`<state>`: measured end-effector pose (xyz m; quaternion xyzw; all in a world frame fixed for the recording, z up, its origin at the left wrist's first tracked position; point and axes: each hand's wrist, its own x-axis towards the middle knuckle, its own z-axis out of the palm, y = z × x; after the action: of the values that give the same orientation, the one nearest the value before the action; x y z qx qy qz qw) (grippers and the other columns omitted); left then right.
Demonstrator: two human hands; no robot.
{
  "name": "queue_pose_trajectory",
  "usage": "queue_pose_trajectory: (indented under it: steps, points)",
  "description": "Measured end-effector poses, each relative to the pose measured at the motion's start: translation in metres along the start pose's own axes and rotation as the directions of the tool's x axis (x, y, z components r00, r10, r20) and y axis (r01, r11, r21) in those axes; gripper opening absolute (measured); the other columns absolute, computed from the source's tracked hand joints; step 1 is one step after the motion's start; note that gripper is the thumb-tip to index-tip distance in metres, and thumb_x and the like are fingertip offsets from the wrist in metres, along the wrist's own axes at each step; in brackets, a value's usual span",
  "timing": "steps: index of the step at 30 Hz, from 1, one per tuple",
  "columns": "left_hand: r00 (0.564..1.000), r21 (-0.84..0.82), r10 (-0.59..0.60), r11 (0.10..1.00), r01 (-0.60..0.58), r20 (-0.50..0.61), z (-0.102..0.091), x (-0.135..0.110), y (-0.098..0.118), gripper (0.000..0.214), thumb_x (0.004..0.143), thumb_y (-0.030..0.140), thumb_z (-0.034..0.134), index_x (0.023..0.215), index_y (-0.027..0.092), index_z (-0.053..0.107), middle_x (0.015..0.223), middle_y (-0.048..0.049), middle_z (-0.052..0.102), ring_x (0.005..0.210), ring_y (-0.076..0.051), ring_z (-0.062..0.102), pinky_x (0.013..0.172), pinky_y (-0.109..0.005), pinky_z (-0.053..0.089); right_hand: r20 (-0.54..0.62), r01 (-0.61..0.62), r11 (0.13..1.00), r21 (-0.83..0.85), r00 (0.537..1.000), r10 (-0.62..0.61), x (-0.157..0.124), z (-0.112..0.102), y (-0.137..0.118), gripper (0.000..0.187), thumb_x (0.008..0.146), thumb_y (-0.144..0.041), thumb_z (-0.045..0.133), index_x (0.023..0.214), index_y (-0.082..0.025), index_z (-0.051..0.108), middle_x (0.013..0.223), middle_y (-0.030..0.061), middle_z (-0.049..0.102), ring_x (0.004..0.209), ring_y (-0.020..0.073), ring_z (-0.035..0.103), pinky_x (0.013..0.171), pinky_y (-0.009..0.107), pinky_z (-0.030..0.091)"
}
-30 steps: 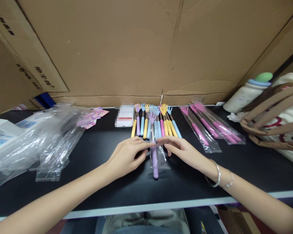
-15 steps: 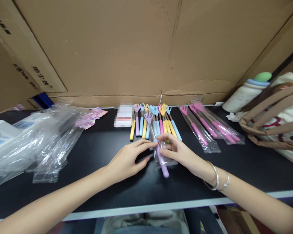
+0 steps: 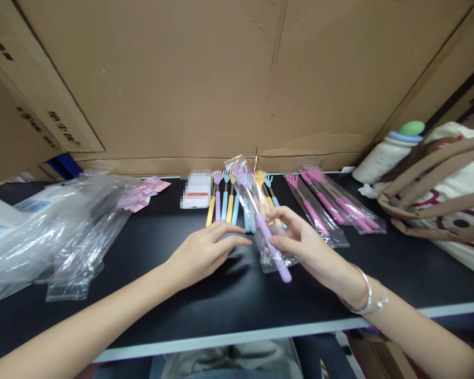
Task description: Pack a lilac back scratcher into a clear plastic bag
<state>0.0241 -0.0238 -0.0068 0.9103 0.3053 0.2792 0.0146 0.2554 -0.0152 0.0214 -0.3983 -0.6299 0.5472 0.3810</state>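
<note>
A purple back scratcher [image 3: 272, 246] in a clear plastic sleeve is held by my right hand [image 3: 296, 231], its thumb and fingers pinched on the handle and sleeve. The scratcher slants, claw end away from me and handle end near me. To its left, my left hand [image 3: 205, 248] hovers low with fingers stretched out, touching nothing I can make out. Behind both hands lies a row of unwrapped back scratchers [image 3: 224, 202] in yellow, purple and blue, partly hidden by the held one.
Bagged pink back scratchers [image 3: 332, 202] lie to the right, near a white bottle [image 3: 385, 158] and a cloth bag [image 3: 450, 195]. At left are clear plastic sleeves [image 3: 75, 242] and pink printed cards [image 3: 144, 192]. A phone-like blurred item [image 3: 196, 190] lies by the row. Cardboard [image 3: 181, 79] stands behind.
My right hand has lifted the sleeved purple back scratcher and shifted it slightly right. My left hand has come away from it, a little to the left.
</note>
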Motion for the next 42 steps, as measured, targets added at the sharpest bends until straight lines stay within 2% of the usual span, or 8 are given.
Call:
queue_pose_trajectory:
  steps: [7, 13, 17, 20, 28, 33, 37, 42]
  points:
    - [0.987, 0.077, 0.056, 0.995, -0.068, 0.152, 0.000, 0.002, -0.004, 0.033, 0.089, 0.007, 0.037, 0.106, 0.023, 0.061, 0.113, -0.0050, 0.061, 0.102, -0.017, 0.057, 0.083, -0.029, 0.051, -0.145, 0.071, 0.993, -0.096, 0.986, -0.084, -0.012, -0.036, -0.020, 0.033, 0.074, -0.033, 0.065, 0.100, -0.026, 0.047, 0.092, 0.0019, 0.058, 0.073, 0.0160, 0.060, 0.064, 0.030, 0.050]
    - [0.976, 0.076, 0.056, 0.994, -0.073, 0.212, 0.002, 0.001, -0.005, 0.033, 0.089, 0.007, 0.036, 0.105, 0.023, 0.060, 0.114, -0.0049, 0.059, 0.103, -0.018, 0.055, 0.082, -0.029, 0.051, -0.344, -0.047, 0.992, -0.116, 0.939, 0.005, -0.026, -0.094, -0.017, 0.028, 0.076, -0.037, 0.065, 0.098, -0.023, 0.054, 0.095, 0.0027, 0.056, 0.074, 0.0134, 0.057, 0.066, 0.028, 0.046]
    - [0.970, -0.007, 0.006, 1.000, -0.005, 0.245, 0.003, 0.000, -0.007, 0.034, 0.089, 0.007, 0.036, 0.106, 0.025, 0.059, 0.117, -0.0032, 0.057, 0.104, -0.016, 0.055, 0.084, -0.027, 0.049, -0.359, -0.048, 0.984, -0.169, 0.933, -0.016, -0.023, -0.139, -0.008, 0.043, 0.056, -0.037, 0.080, 0.090, -0.024, 0.058, 0.086, -0.0010, 0.056, 0.068, 0.0120, 0.054, 0.058, 0.022, 0.046]
    - [0.963, -0.029, -0.007, 0.999, 0.016, 0.271, 0.003, 0.001, -0.008, 0.034, 0.089, 0.007, 0.036, 0.107, 0.027, 0.057, 0.117, -0.0022, 0.056, 0.105, -0.016, 0.054, 0.085, -0.028, 0.049, -0.370, -0.089, 0.981, -0.174, 0.929, 0.019, -0.017, -0.164, 0.002, 0.044, 0.060, -0.041, 0.078, 0.095, -0.025, 0.056, 0.078, -0.0029, 0.053, 0.057, 0.0093, 0.049, 0.045, 0.019, 0.039]
    - [0.962, 0.000, 0.001, 1.000, -0.001, 0.273, 0.002, -0.001, -0.007, 0.033, 0.089, 0.007, 0.036, 0.106, 0.026, 0.056, 0.118, -0.0013, 0.056, 0.104, -0.016, 0.055, 0.081, -0.028, 0.050, -0.289, -0.133, 0.909, -0.394, 0.957, 0.015, -0.008, -0.172, 0.019, 0.037, 0.074, -0.041, 0.066, 0.103, -0.022, 0.052, 0.076, -0.0010, 0.055, 0.052, 0.0081, 0.045, 0.043, 0.021, 0.031]
    - [0.966, 0.020, 0.010, 1.000, -0.015, 0.258, 0.003, 0.000, -0.008, 0.031, 0.090, 0.008, 0.036, 0.106, 0.026, 0.056, 0.117, -0.0010, 0.057, 0.102, -0.016, 0.056, 0.079, -0.026, 0.050, -0.229, -0.055, 0.742, -0.668, 0.964, -0.134, -0.004, -0.159, 0.014, 0.025, 0.079, -0.027, 0.056, 0.102, -0.017, 0.051, 0.090, 0.0061, 0.056, 0.063, 0.0123, 0.055, 0.055, 0.025, 0.043]
    - [0.967, 0.024, 0.025, 0.999, -0.032, 0.255, 0.003, 0.000, -0.008, 0.030, 0.091, 0.009, 0.036, 0.105, 0.026, 0.057, 0.114, -0.0010, 0.058, 0.102, -0.016, 0.056, 0.078, -0.026, 0.049, -0.143, 0.024, 0.457, -0.889, 0.934, -0.327, -0.002, -0.151, 0.009, 0.019, 0.079, -0.012, 0.049, 0.097, -0.015, 0.055, 0.101, 0.0094, 0.053, 0.069, 0.0126, 0.056, 0.067, 0.026, 0.044]
    - [0.969, 0.008, 0.048, 0.999, -0.052, 0.244, 0.003, 0.000, -0.007, 0.030, 0.092, 0.009, 0.036, 0.104, 0.025, 0.058, 0.108, -0.0013, 0.061, 0.099, -0.016, 0.055, 0.079, -0.026, 0.047, -0.103, -0.065, 0.120, -0.991, 0.931, -0.349, -0.005, -0.148, 0.009, 0.014, 0.084, -0.016, 0.050, 0.096, -0.020, 0.056, 0.096, 0.0059, 0.059, 0.076, 0.0167, 0.056, 0.062, 0.026, 0.038]
